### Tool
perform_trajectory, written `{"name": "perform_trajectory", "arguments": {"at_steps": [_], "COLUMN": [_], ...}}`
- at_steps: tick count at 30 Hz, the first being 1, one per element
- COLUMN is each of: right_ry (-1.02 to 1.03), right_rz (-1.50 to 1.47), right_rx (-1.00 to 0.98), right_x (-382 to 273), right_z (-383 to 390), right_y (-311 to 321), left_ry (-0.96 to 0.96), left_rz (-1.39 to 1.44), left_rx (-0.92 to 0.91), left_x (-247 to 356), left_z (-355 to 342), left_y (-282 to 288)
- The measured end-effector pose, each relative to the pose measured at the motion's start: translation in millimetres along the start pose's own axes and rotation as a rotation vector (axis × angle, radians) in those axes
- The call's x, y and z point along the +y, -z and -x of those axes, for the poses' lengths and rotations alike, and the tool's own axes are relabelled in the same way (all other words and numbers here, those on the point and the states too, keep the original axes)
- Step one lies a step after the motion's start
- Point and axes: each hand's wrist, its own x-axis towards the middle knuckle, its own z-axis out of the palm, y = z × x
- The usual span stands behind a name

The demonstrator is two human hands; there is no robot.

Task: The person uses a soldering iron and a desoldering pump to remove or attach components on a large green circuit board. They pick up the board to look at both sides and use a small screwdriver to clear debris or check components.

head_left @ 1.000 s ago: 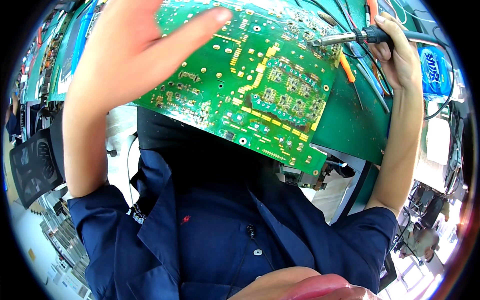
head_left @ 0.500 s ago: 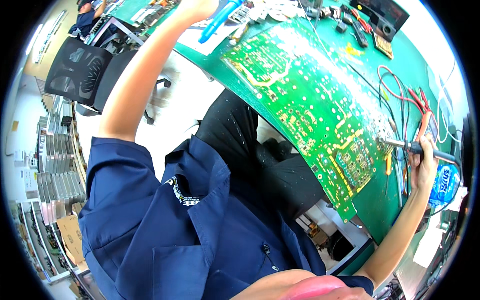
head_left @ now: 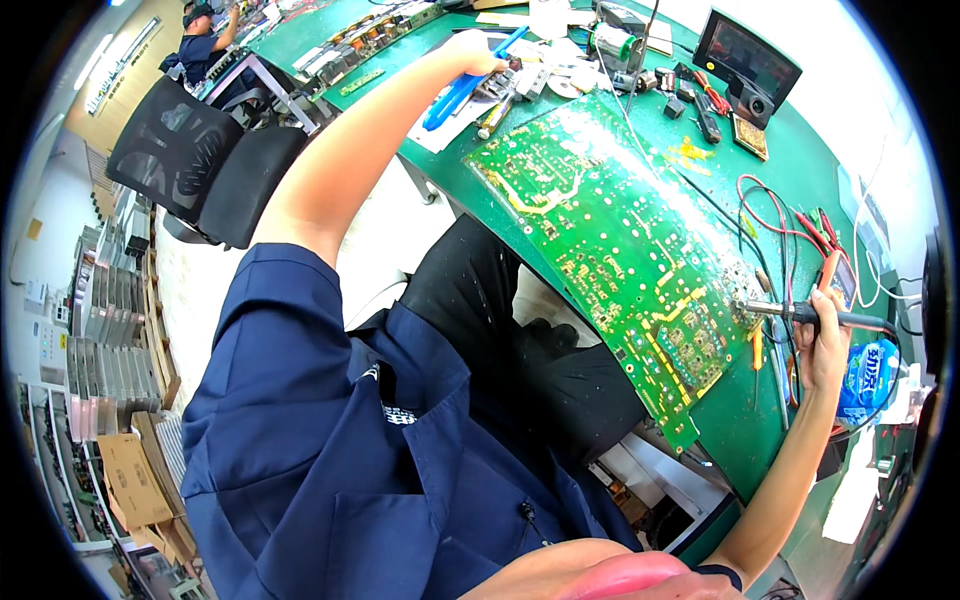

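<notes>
In my right hand (head_left: pixel 824 345) is a soldering iron (head_left: pixel 778 309), its cable trailing right. The iron's metal end is at the right part of a large green circuit board (head_left: pixel 610 240), by a shiny, lumpy patch. Whether the tip touches the board cannot be made out. My left hand (head_left: pixel 474 52) is at the far left end of the bench, closed over the middle of a long blue tool (head_left: pixel 455 103). Both ends of that tool stick out past my fingers, and its exact kind is unclear. White paper (head_left: pixel 435 133) lies under its lower end.
Red and black leads (head_left: pixel 790 225) and a blue package (head_left: pixel 866 380) lie right of the board. A dark screen (head_left: pixel 748 55) and a solder spool (head_left: pixel 612 42) stand behind. An office chair (head_left: pixel 215 165) is at the left; another person (head_left: pixel 203 45) sits farther off.
My left hand has moved right, onto the blue tool. The view has shifted, so the bench appears lower. My right hand keeps the soldering iron at the same part of the board.
</notes>
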Motion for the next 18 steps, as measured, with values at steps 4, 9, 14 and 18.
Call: {"name": "perform_trajectory", "arguments": {"at_steps": [4,9,14,18], "right_ry": [-0.02,-0.037,-0.035,-0.062], "right_rz": [0.011,0.04,0.044,0.111], "right_rx": [0.092,-0.058,0.012,0.102], "right_x": [-2,-2,10,-17], "right_z": [3,-6,-3,10], "right_y": [-6,-4,15,-21], "left_ry": [0.099,-0.038,0.054,-0.085], "left_rz": [0.262,1.013,1.444,1.474], "left_rx": [-0.07,0.029,0.205,0.323], "left_x": [5,-106,-11,77], "left_z": [14,16,92,160], "left_y": [20,49,105,131]}}
